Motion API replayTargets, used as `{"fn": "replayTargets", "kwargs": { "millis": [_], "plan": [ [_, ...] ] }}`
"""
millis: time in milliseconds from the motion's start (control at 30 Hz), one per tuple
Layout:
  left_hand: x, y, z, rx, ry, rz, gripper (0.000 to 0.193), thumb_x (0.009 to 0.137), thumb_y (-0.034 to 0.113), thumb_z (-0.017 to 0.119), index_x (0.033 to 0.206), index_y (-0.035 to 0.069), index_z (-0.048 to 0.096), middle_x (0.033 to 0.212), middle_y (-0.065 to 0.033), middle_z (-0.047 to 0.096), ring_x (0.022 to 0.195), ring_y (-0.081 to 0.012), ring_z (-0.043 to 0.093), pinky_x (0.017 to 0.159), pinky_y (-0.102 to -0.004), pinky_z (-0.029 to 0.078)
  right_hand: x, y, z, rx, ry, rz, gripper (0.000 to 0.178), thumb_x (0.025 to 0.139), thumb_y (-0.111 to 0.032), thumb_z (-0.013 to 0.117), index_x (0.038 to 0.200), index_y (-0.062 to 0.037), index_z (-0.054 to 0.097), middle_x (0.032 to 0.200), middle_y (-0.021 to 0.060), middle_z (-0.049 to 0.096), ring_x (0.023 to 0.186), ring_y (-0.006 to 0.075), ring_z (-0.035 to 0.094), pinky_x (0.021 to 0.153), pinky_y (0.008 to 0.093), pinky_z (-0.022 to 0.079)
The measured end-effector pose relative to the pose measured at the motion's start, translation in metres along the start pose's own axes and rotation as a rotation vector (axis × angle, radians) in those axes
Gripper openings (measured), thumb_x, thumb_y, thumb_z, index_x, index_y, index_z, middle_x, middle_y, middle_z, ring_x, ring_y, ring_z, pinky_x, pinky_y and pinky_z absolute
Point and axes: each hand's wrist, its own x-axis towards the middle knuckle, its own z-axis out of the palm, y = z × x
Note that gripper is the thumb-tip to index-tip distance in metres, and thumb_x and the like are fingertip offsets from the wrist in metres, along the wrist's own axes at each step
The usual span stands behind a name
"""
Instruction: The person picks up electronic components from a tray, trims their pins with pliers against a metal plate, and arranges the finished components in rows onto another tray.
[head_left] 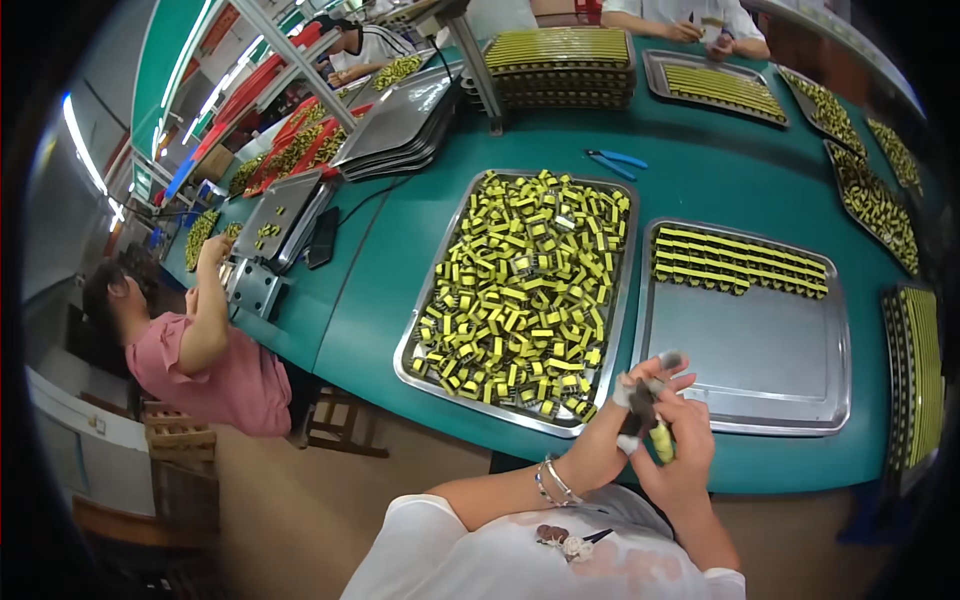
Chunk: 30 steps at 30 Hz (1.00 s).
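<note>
In front of my body, my left hand (597, 446) and my right hand (690, 450) meet near the table's front edge. Between their fingers is a small yellow-and-black transformer (662, 441), its yellow side showing by my right fingers. Dark material beside it is partly covered by fingers and blurred. Pale finger covers sit on several fingertips. Just beyond my hands lies a metal tray (742, 355) with neat rows of yellow-and-black transformers (735, 262) along its far end. To its left, another metal tray (490, 407) holds a loose heap of transformers (520, 290).
Blue-handled pliers (617, 162) lie beyond the heaped tray. Stacked full trays (560, 70) stand at the back, and more (912, 375) at the right edge. A person in pink (215, 365) works at the left; others sit across the green table (385, 300).
</note>
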Motion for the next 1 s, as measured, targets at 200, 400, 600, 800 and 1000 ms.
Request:
{"fn": "replayTargets", "kwargs": {
  "millis": [200,400,600,800,1000],
  "plan": [
    [-0.014,0.012,-0.022,-0.572,0.101,-0.021,0.062,0.098,0.051,0.023,0.127,0.001,0.045,0.14,-0.0165,0.042,0.132,-0.0289,0.037,0.111,-0.0416,0.03,0.006,-0.014,0.008,-0.026,-0.048,-0.046,0.032,0.067,-0.004,0.07,0.095,-0.001,0.055,0.108,0.0199,0.059,0.087,0.0356,0.057,0.08,0.0413,0.045],
    [-0.027,0.027,-0.034,-0.356,0.024,0.121,0.041,0.098,0.036,0.041,0.113,0.001,0.054,0.101,-0.0147,0.059,0.073,-0.0149,0.056,0.082,-0.0375,0.05,0.003,0.01,-0.009,0.13,0.041,0.111,0.025,0.09,-0.019,0.054,0.104,0.0017,0.051,0.107,0.0148,0.054,0.087,0.0183,0.053,0.079,0.0325,0.044],
    [-0.064,0.061,-0.062,0.317,0.331,0.384,0.022,0.095,0.014,0.05,0.112,0.001,0.057,0.096,-0.0098,0.065,0.075,-0.0129,0.059,0.07,-0.0307,0.05,-0.01,0.039,-0.005,0.154,0.089,0.127,0.019,0.092,-0.014,0.051,0.103,0.0016,0.05,0.098,0.0117,0.053,0.081,0.0154,0.05,0.074,0.0278,0.043],
    [-0.054,0.098,-0.078,1.77,0.785,0.478,0.035,0.07,0.007,0.071,0.104,0.006,0.062,0.094,-0.0079,0.06,0.075,-0.0251,0.061,0.065,-0.0328,0.048,-0.011,0.043,-0.001,0.1,0.093,0.066,0.014,0.089,-0.011,0.056,0.097,0.0001,0.051,0.094,0.0107,0.054,0.074,0.0141,0.049,0.067,0.0265,0.042],
    [-0.042,0.087,-0.068,1.929,0.767,0.495,0.034,0.066,0.005,0.071,0.098,0.007,0.063,0.096,-0.0066,0.058,0.076,-0.0261,0.061,0.064,-0.035,0.049,-0.009,0.042,-0.001,0.006,0.042,-0.029,0.017,0.084,-0.012,0.062,0.095,-0.001,0.053,0.084,0.0092,0.055,0.071,0.0183,0.049,0.065,0.0291,0.041]
  ]
}}
